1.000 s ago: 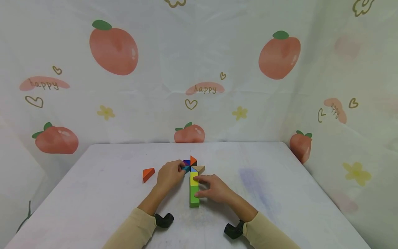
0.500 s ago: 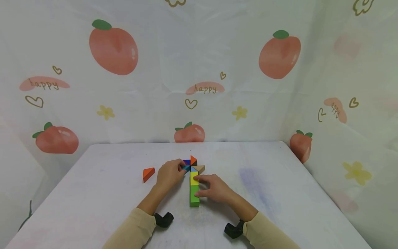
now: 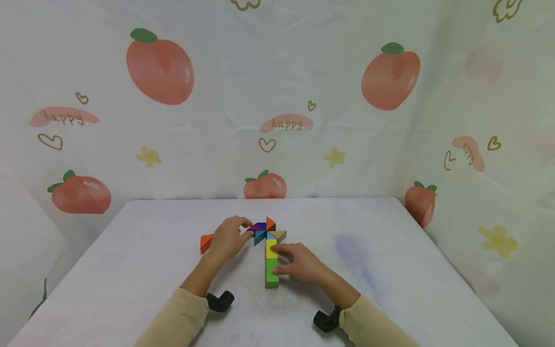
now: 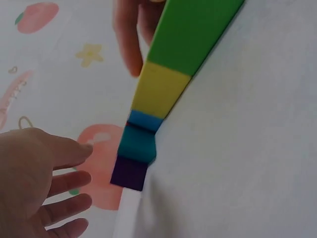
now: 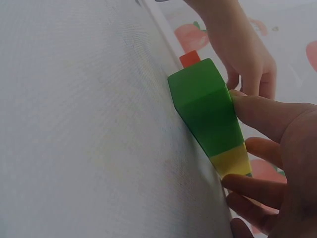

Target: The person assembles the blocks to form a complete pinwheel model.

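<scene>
My left hand [image 3: 230,236] hovers beside the purple block [image 3: 256,227] at the left of a pinwheel of triangle blocks. In the left wrist view its fingers [image 4: 72,183] extend loosely, apart from the blocks. The pinwheel also has an orange triangle [image 3: 270,223], a teal triangle [image 3: 259,236] and a tan triangle [image 3: 279,235]. Below it, a yellow block [image 3: 270,249] and a green block [image 3: 271,272] lie end to end like a stem. My right hand [image 3: 301,262] rests its thumb on the green block and fingertips on the yellow one.
A loose orange triangle block [image 3: 205,242] lies left of the pinwheel, partly behind my left hand. The white table [image 3: 390,289] ends at a printed curtain [image 3: 208,144] behind and at the right. Each wrist carries a black camera mount [image 3: 220,301].
My left hand has let go of the pinwheel's left side and drawn back to the left, uncovering the purple and teal blocks. My right hand has not moved.
</scene>
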Motion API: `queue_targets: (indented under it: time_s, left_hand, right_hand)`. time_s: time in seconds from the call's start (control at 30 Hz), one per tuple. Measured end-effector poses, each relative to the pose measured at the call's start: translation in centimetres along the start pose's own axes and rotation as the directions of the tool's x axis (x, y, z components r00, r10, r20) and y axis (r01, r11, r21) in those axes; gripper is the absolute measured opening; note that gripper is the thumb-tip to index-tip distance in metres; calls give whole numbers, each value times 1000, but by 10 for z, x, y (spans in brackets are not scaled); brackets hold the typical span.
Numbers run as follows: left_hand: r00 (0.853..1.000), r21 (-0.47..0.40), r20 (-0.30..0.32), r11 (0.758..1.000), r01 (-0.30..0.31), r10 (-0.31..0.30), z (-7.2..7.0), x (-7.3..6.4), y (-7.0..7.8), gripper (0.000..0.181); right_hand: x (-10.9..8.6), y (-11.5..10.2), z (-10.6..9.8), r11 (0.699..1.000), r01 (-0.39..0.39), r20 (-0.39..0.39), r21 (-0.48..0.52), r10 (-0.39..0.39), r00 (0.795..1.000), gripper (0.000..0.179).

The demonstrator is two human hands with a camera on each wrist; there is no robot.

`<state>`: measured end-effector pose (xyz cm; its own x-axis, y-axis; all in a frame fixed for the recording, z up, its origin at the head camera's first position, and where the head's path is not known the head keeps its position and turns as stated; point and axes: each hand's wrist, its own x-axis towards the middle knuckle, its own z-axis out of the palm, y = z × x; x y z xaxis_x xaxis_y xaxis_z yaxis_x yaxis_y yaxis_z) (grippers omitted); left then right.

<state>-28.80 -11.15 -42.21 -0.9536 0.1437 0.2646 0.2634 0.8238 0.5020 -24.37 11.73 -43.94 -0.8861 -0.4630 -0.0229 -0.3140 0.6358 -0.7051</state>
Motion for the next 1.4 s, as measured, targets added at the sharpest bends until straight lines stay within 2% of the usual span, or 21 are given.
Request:
queue_targets:
  time_s: [0.37, 0.53, 0.73, 1.1, 1.4]
  left_hand:
    - [999, 35, 9, 999, -35, 35, -29, -2, -25, 28]
    - [999, 38, 44, 999, -28, 27, -37, -5, -41, 34]
    - [995, 59, 75, 996, -70, 65, -45, -12, -58, 40]
    - [986, 89, 166, 995, -37, 21, -60, -25, -76, 49]
    - [971, 48, 235, 998, 31, -42, -67, -31, -86, 54]
  right_hand:
    - [1, 1, 1, 1000, -11, -5, -2, 11, 1000, 61]
    - [1, 2, 2, 1000, -15, -7, -8, 15, 1000, 61]
    - [0, 1, 1, 1000, -16, -9, -10, 16, 1000, 60]
    - [0, 1, 2, 1000, -25, -12, -5, 25, 1000, 61]
    - [1, 2, 3, 1000, -24, -12, -17, 24, 1000, 61]
